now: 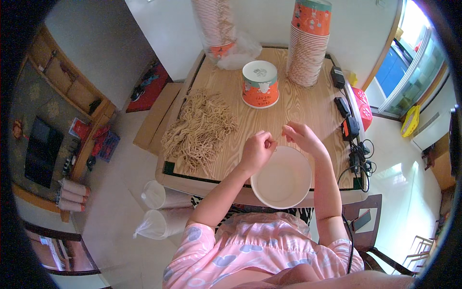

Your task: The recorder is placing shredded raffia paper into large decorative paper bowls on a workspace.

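A white paper bucket [274,185] stands open side up at the near table edge, in front of my body. Over its far rim, my left hand [258,148] is closed in a pinch. My right hand [304,137] is closed too, its fingertips close to the left ones. Between them shows a thin pale strand that looks like cord; its ends are hidden by my fingers. To the left lies a loose heap of beige cords [199,127]. Beyond my hands, an orange and green printed paper bucket [260,91] rests upside down.
Tall stacks of nested paper buckets [308,55] rise at the back right and back left [214,24], near a crumpled clear plastic bag [239,53]. Black adapters and cables [353,130] line the right table edge. Bagged bucket stacks [166,224] lie at the lower left beside the table.
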Motion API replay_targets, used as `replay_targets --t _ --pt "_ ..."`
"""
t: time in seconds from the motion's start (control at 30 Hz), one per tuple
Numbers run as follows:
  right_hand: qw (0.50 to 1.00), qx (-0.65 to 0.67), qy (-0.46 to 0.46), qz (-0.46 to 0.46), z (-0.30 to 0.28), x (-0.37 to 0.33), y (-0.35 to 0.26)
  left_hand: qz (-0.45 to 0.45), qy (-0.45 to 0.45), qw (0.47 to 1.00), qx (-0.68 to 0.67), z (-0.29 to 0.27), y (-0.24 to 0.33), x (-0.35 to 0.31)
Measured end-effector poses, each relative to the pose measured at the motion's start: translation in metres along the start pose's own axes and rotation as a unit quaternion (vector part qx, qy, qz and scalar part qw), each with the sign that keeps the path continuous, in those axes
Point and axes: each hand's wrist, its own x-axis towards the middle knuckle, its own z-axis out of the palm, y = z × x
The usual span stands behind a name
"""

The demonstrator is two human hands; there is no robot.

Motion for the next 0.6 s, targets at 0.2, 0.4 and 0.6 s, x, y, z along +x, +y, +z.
replay_targets --t 0.2,0.4,0.6 --pt "0.997 -0.073 -0.010 -0.038 0.009 0.007 0.005 0.013 -0.004 1.000 0.010 0.002 0.000 0.001" --pt "0.995 -0.014 -0.012 -0.093 0.009 0.003 0.011 0.008 -0.007 1.000 0.009 0.002 -0.001 0.001" --pt "0.998 -0.046 0.004 -0.048 0.015 -0.007 0.013 0.001 -0.077 0.996 -0.051 -0.020 -0.001 0.007"
